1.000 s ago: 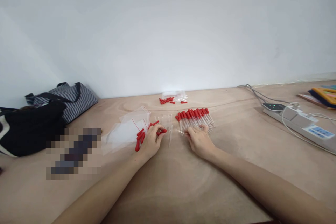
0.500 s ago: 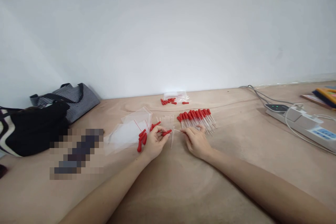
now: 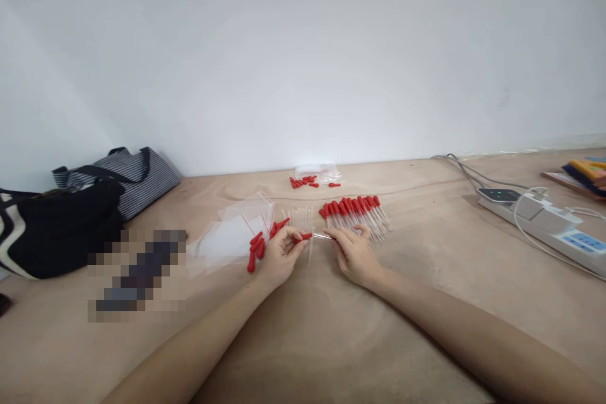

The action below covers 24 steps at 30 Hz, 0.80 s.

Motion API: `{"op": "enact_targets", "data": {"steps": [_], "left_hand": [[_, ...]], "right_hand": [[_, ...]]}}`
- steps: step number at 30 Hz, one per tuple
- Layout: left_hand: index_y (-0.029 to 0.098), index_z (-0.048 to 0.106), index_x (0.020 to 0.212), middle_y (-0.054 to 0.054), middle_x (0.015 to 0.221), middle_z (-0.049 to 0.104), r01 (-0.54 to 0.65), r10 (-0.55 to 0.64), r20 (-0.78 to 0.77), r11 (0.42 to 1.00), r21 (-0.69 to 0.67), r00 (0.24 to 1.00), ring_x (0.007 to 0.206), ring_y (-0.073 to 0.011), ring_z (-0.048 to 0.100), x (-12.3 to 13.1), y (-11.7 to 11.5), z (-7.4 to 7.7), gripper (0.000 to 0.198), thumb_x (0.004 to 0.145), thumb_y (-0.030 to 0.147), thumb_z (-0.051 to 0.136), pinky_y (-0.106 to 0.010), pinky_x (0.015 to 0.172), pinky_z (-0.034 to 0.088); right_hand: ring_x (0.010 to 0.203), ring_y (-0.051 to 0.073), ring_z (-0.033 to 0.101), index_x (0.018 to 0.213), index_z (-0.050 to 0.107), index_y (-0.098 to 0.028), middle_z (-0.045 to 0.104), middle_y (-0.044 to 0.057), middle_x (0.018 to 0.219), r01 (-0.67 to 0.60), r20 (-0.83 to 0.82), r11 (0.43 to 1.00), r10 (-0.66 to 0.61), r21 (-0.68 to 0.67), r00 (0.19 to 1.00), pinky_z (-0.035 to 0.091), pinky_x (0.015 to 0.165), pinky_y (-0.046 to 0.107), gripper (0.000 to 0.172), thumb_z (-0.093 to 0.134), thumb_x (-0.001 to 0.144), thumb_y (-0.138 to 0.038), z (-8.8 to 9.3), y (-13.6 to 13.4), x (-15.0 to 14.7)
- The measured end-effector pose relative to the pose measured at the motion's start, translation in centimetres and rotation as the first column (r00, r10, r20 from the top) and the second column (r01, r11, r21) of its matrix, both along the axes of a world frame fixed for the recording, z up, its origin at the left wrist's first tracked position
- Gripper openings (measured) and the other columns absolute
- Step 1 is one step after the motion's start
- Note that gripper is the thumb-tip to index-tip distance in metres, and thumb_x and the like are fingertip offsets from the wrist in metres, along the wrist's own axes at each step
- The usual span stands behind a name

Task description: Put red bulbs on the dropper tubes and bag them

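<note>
My left hand [image 3: 281, 257] is closed on a red rubber dropper bulb [image 3: 305, 237], its narrow end pointing right. Between the fingertips of my right hand [image 3: 355, 255] is a clear glass dropper tube [image 3: 322, 236], one end close to the bulb's mouth; whether they touch I cannot tell. Several loose glass tubes [image 3: 300, 218] lie just beyond my hands. Left of my left hand are loose red bulbs [image 3: 256, 251]. A row of droppers with red bulbs [image 3: 355, 208] lies beyond my right hand.
Clear zip bags [image 3: 222, 237] lie at the left. Near the wall are more red bulbs [image 3: 303, 182] by a small bag [image 3: 318, 172]. A black bag [image 3: 66, 233] and a striped bag [image 3: 149, 180] stand far left. A power strip [image 3: 544, 221] with cables is at the right.
The glass tube and the bulb's mouth now line up more closely. The bulb has turned slightly in my left hand; both hands stay nearly in place.
</note>
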<state>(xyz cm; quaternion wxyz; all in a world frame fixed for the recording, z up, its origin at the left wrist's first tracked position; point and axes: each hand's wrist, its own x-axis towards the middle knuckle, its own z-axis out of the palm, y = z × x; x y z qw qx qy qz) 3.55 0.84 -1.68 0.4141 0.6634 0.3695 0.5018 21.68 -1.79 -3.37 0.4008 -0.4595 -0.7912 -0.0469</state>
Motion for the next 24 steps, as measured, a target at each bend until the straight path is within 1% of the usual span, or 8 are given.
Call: {"op": "enact_targets", "data": {"steps": [5,8,10,13,15,17,20,24], "left_hand": [[0.017,0.045,0.072,0.0,0.078,0.057,0.008,-0.008,-0.002,1.0,0.016,1.0,0.077,-0.0122,0.06,-0.1,0.0,-0.1,0.016,0.07,0.024,0.06,-0.027,0.074,0.049],[0.017,0.05,0.08,-0.001,0.079,0.06,0.018,-0.017,-0.032,1.0,0.025,0.999,0.078,-0.0134,0.062,-0.2,0.0,-0.4,0.014,0.071,0.023,0.059,-0.027,0.073,0.05],[0.017,0.054,0.088,-0.003,0.084,0.063,0.019,-0.016,-0.083,0.999,0.037,0.996,0.08,-0.0144,0.062,-0.3,0.1,-0.5,0.016,0.073,0.024,0.057,-0.028,0.074,0.051],[0.017,0.06,0.092,-0.005,0.088,0.064,0.012,0.02,-0.232,0.991,0.136,0.972,0.081,-0.0154,0.062,-0.4,0.0,-0.3,0.019,0.076,0.025,0.055,-0.028,0.072,0.051],[0.018,0.063,0.09,-0.005,0.084,0.064,0.021,0.062,-0.329,0.969,0.244,0.942,0.077,-0.0152,0.061,-0.5,-0.2,0.0,0.017,0.078,0.024,0.053,-0.027,0.069,0.05],[0.018,0.064,0.087,-0.004,0.079,0.064,0.039,0.099,-0.394,0.944,0.329,0.914,0.074,-0.0147,0.06,-0.4,-0.3,0.3,0.016,0.079,0.023,0.051,-0.027,0.067,0.049],[0.019,0.064,0.085,-0.003,0.077,0.064,0.046,0.152,-0.445,0.913,0.404,0.883,0.073,-0.015,0.059,-0.3,-0.6,0.6,0.014,0.08,0.023,0.051,-0.029,0.069,0.047],[0.019,0.063,0.081,-0.003,0.075,0.064,0.028,0.203,-0.45,0.889,0.456,0.87,0.074,-0.0159,0.058,-0.2,-0.9,0.5,0.014,0.081,0.025,0.05,-0.029,0.068,0.044]], "right_hand": [[0.077,0.013,0.055,0.107,0.05,-0.022,0.063,0.002,0.088,-0.023,0.03,1.0,0.024,-0.019,0.999,0.017,0.083,0.035,0.035,0.036,0.08,-0.007,0.1,-0.1,0.0],[0.078,0.013,0.054,0.109,0.05,-0.023,0.062,0.001,0.087,-0.038,0.023,0.999,0.039,-0.036,0.999,0.019,0.081,0.034,0.038,0.036,0.079,-0.005,0.1,-0.1,0.1],[0.078,0.013,0.054,0.108,0.051,-0.023,0.061,0.001,0.084,-0.05,0.018,0.998,0.051,-0.038,0.999,0.019,0.08,0.033,0.038,0.036,0.079,-0.005,0.1,-0.1,0.1],[0.075,0.012,0.053,0.104,0.054,-0.023,0.061,0.001,0.081,-0.061,0.01,0.998,0.062,-0.014,0.998,0.019,0.078,0.032,0.032,0.038,0.081,-0.009,0.1,-0.1,0.1],[0.072,0.011,0.053,0.099,0.057,-0.023,0.062,0.0,0.078,-0.058,0.01,0.998,0.058,0.023,0.998,0.019,0.078,0.032,0.027,0.039,0.083,-0.012,0.1,-0.1,0.1],[0.07,0.011,0.053,0.093,0.059,-0.022,0.062,-0.001,0.076,-0.047,0.017,0.996,0.046,0.071,0.999,0.018,0.078,0.033,0.022,0.041,0.084,-0.015,0.2,-0.1,0.1],[0.066,0.01,0.052,0.086,0.06,-0.022,0.063,-0.001,0.073,-0.031,0.032,0.989,0.027,0.143,0.999,0.017,0.077,0.033,0.018,0.043,0.084,-0.017,0.3,-0.2,0.1],[0.063,0.009,0.05,0.086,0.061,-0.021,0.062,-0.002,0.07,-0.024,0.079,0.977,0.007,0.214,0.997,0.017,0.075,0.033,0.02,0.043,0.081,-0.013,0.4,-0.2,0.0]]}}
